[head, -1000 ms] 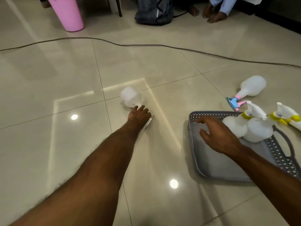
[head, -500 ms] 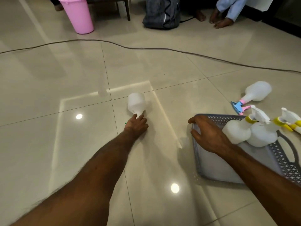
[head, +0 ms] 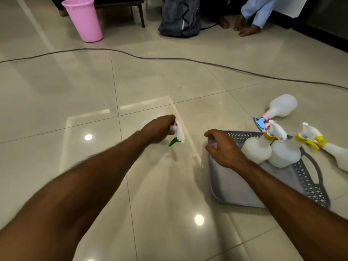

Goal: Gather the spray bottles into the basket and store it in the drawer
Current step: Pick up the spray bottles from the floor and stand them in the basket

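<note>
My left hand grips a white spray bottle with a green trigger by its neck, just above the floor; the hand hides most of the body. My right hand holds the near left rim of the grey perforated basket. Two white bottles with yellow collars lean inside the basket. A bottle with a pink and blue head lies on the floor behind it. Another yellow-collared bottle lies at the basket's right edge.
A dark cable runs across the tiled floor. Far back stand a pink bucket, a grey backpack, a chair leg, and a seated person's bare feet.
My left hand has closed round the green-trigger bottle, turned it and drawn it toward the basket. My right hand shifted from inside the basket to its left rim.
</note>
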